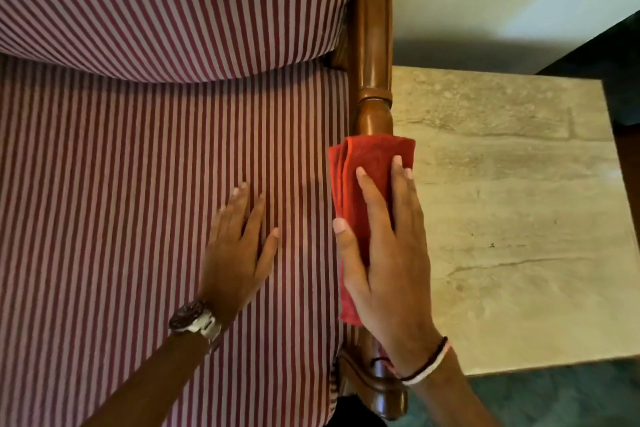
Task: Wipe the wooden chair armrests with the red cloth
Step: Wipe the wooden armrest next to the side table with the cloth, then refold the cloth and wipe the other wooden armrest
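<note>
A glossy turned wooden armrest [370,45] of brown carved wood runs from the top of the view down towards the camera, and everything else sits around it. A folded red microfibre cloth [360,177] is draped over the middle stretch of this armrest, hiding the wood beneath it; its far edge lies just below a carved ring in the rail, and its near corner hangs off the armrest's inner side.

The right hand [384,253] lies flat on top of the cloth, pressing it against the armrest. Its fingers [401,191] are extended and held close together, pointing along the rail away from the camera, while the thumb reaches across the cloth's inner edge. The hand is spread rather than curled into a grip. A thin dark cord and a pale band circle the right wrist [426,360], just above the armrest's near end.

To the inner side of the armrest is the red-and-white striped seat cushion [121,201], with the matching striped backrest cushion [173,3] bulging above it. The left hand [239,246] rests palm down on the seat cushion, near the armrest but not touching it, fingers open and straight, holding nothing. A silver-banded wristwatch [194,321] sits on its wrist.

On the armrest's outer side stands a beige marble-patterned table top [519,218], just beside the rail.
</note>
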